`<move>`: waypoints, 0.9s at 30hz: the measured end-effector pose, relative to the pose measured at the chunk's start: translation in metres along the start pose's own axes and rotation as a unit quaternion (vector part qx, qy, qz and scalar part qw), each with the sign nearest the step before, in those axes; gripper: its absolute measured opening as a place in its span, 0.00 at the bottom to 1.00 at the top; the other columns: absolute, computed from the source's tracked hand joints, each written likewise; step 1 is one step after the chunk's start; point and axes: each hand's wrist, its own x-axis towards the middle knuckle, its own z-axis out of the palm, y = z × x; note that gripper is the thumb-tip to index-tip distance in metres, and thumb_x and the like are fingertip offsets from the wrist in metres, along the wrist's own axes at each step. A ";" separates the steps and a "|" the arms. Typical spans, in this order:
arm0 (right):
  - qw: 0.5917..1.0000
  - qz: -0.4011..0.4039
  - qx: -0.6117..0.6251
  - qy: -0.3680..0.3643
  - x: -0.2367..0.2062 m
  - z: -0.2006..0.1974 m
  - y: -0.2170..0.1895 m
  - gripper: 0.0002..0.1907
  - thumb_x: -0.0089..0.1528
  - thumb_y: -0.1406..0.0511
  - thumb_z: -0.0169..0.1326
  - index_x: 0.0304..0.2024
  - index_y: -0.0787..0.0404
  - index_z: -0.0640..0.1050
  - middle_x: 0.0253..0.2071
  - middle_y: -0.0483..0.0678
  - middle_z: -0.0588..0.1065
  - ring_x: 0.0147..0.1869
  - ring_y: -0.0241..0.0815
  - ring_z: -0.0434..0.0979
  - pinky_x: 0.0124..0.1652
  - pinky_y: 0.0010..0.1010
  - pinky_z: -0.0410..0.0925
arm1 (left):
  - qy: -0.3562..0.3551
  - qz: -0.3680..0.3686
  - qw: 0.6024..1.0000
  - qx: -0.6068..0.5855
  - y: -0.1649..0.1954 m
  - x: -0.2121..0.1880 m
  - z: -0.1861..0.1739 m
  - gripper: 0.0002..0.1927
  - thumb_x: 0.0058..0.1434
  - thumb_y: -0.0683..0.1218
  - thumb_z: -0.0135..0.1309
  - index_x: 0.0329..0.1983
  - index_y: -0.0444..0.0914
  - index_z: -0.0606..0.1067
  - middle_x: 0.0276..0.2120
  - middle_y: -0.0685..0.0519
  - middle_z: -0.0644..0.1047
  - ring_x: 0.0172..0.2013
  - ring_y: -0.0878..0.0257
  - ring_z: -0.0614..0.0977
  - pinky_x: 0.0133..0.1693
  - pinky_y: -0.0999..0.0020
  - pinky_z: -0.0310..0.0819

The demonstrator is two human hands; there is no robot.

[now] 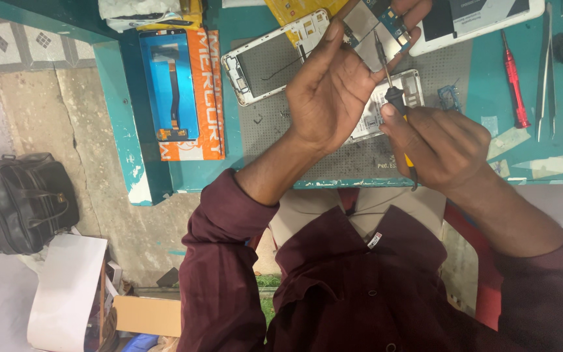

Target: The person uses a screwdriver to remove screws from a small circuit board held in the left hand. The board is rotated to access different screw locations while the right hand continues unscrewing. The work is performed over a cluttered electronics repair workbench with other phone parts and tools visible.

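The left hand (333, 91) pinched a thin, fragile circuit board (395, 26) by its edges while the right hand (441, 146) gripped a light screwdriver (395, 98).

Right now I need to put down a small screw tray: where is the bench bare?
The grey perforated mat is bare between the white phone frame and the mat's front edge. The teal tabletop beside the red screwdriver is narrow. It is crowded under both hands and around the metal tweezers.

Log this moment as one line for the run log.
left hand: holds small circuit board | right hand: holds screwdriver, tip at board | below: phone frame on grey mat
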 end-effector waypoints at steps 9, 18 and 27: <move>1.000 0.000 -0.006 -0.004 -0.002 0.000 0.000 0.20 0.64 0.71 0.64 0.59 0.66 0.79 0.34 0.50 0.75 0.31 0.40 0.74 0.28 0.30 0.67 | -0.018 0.010 1.000 -0.013 -0.004 0.000 -0.006 0.28 0.84 0.56 0.33 0.75 0.31 0.51 0.67 0.33 0.63 0.69 0.44 0.64 0.73 0.51 0.56; 1.000 -0.001 -0.003 -0.009 -0.004 0.001 0.001 0.21 0.65 0.70 0.64 0.60 0.66 0.78 0.35 0.50 0.75 0.32 0.39 0.74 0.29 0.30 0.68 | -0.019 0.009 1.000 -0.010 -0.005 0.000 -0.008 0.31 0.84 0.56 0.34 0.78 0.31 0.50 0.67 0.33 0.62 0.69 0.44 0.63 0.73 0.51 0.56; 1.000 0.000 -0.004 -0.020 -0.004 -0.002 0.000 0.22 0.65 0.70 0.63 0.62 0.66 0.77 0.36 0.51 0.75 0.32 0.40 0.74 0.29 0.30 0.67 | -0.003 0.009 1.000 0.015 -0.004 -0.002 -0.005 0.31 0.83 0.56 0.34 0.78 0.30 0.49 0.67 0.34 0.62 0.69 0.44 0.63 0.74 0.50 0.55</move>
